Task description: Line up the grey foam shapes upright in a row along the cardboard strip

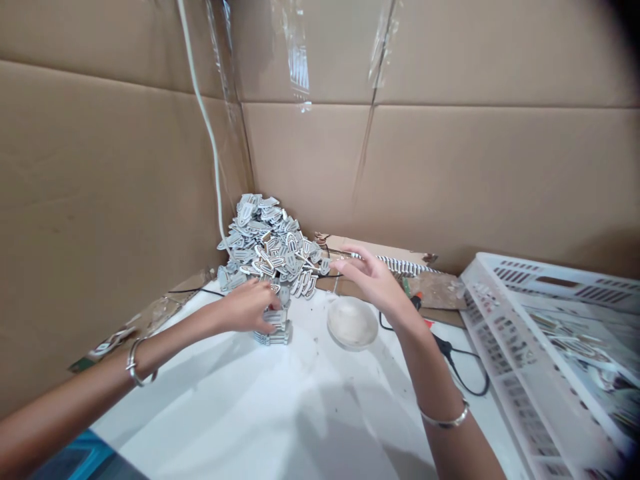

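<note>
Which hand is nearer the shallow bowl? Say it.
Right: the right hand hovers just beyond the shallow bowl; the left hand sits farther off, to its left.

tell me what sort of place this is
Probably a makeshift piecework bench: cardboard sheets line the walls, a heap of small white-and-grey pieces sits on a white-covered table, and a white plastic crate stands alongside.

Bare L forearm (75, 400) w/ silver wire bangle (134, 363) at wrist; bare R forearm (425, 360) w/ slim silver bracelet (445, 419).
</note>
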`<state>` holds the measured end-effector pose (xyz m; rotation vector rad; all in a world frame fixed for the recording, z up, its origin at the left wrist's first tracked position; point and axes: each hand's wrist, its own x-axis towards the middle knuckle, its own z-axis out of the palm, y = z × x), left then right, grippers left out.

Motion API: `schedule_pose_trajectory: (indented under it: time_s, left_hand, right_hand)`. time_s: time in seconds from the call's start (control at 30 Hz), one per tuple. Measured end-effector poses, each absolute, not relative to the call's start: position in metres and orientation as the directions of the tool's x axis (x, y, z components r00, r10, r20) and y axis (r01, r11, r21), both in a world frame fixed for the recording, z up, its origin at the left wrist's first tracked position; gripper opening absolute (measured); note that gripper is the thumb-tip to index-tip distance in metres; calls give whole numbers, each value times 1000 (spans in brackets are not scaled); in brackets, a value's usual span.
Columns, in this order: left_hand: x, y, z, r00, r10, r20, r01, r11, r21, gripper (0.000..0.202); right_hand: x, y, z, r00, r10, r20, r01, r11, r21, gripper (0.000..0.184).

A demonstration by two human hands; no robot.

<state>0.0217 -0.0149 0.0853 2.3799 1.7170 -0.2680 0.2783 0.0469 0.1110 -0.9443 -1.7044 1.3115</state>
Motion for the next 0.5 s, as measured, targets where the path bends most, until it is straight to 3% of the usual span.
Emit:
schedule_pose_trajectory:
  time_s: [0.5]
  left_hand:
    - [29, -12, 75, 326, 899, -293, 941, -338, 12, 23]
  right_hand:
    - [281, 46, 115, -393, 905, 162, 80, 210, -975, 41]
